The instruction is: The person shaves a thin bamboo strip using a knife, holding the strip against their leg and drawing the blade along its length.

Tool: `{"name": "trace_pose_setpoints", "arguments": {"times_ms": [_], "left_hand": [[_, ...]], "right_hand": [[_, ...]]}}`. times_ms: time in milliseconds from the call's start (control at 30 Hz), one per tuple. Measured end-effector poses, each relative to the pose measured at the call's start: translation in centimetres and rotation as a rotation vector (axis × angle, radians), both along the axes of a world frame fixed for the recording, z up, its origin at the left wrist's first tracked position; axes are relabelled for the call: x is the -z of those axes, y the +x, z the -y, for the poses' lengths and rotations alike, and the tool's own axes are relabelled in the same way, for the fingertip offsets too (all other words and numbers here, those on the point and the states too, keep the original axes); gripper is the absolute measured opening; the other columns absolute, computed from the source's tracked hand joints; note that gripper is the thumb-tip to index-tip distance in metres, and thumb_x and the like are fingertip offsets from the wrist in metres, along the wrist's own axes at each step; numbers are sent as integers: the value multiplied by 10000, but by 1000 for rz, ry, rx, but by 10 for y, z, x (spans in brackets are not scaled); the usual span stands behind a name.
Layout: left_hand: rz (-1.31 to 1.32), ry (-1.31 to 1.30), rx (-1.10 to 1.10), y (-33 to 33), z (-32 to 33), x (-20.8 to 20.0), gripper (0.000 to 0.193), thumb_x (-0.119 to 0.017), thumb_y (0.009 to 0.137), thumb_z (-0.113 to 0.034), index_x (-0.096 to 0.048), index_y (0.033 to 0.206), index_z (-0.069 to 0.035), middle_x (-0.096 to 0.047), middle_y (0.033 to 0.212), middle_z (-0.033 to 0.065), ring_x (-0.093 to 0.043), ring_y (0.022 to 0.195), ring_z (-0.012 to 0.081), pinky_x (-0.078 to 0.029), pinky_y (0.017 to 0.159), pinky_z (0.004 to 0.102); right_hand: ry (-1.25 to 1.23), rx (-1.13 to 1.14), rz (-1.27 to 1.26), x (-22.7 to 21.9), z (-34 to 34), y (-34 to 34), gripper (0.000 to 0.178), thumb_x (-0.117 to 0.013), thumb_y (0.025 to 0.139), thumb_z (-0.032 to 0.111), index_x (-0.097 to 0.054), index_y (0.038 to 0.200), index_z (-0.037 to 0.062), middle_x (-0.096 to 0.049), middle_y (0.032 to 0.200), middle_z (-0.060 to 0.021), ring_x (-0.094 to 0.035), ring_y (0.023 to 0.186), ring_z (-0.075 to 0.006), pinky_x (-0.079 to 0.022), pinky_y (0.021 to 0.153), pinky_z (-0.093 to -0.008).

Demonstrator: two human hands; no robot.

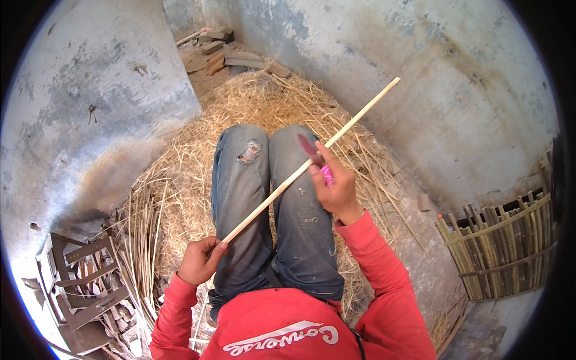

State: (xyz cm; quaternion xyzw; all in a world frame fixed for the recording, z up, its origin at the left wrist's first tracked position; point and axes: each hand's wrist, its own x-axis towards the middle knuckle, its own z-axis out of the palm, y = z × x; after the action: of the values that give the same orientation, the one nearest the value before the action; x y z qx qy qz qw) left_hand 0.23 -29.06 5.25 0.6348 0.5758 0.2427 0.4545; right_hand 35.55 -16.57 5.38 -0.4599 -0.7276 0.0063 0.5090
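Note:
A long pale wooden stick (271, 198) lies slantwise across my lap, its far end up to the right. My left hand (200, 261) is closed round its near end, thumb on top, beside my left thigh. Over my right thigh, my right hand (339, 187) is closed on a knife (306, 144) with a pink handle and a dark reddish blade. The blade meets the stick at an angle, pointing away to the upper left. My right thumb and forefinger are close to the stick there; slight blur hides whether they touch it.
Pale shavings (186, 162) cover the floor around my legs. Long thin strips (141, 234) are heaped at the left, by a broken dark frame (90, 282). A slatted wooden basket (504, 246) stands at the right. Bricks (243, 59) lie at the back between plastered walls (444, 90).

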Motion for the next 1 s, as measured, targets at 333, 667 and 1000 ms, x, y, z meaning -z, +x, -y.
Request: {"name": "trace_pose_setpoints", "arguments": {"times_ms": [333, 667, 1000], "left_hand": [[136, -193, 43, -37, 8, -2, 320, -639, 1039, -256, -704, 870, 8, -512, 614, -50, -425, 560, 27, -328, 511, 236], [55, -98, 39, -37, 9, -2, 308, -655, 1030, -235, -696, 856, 16, -522, 616, -41, -433, 570, 29, -337, 510, 243], [24, -114, 20, -34, 6, -5, 330, -662, 1024, -248, -695, 832, 20, -517, 596, -30, -432, 565, 39, -348, 512, 252]], "right_hand": [[-83, 359, -116, -9, -43, 84, 387, -599, 1021, 146, -635, 1406, 159, -527, 611, -101, -448, 540, -104, -405, 518, -316], [-201, 235, -123, -9, -40, 64, 368, -618, 1014, 124, -652, 1380, 138, -600, 677, -101, -428, 589, -63, -402, 530, -275], [-183, 135, -186, 12, -16, 60, 392, -621, 1003, 70, -646, 1390, 130, -504, 643, -27, -376, 577, -54, -349, 514, -262]]}}
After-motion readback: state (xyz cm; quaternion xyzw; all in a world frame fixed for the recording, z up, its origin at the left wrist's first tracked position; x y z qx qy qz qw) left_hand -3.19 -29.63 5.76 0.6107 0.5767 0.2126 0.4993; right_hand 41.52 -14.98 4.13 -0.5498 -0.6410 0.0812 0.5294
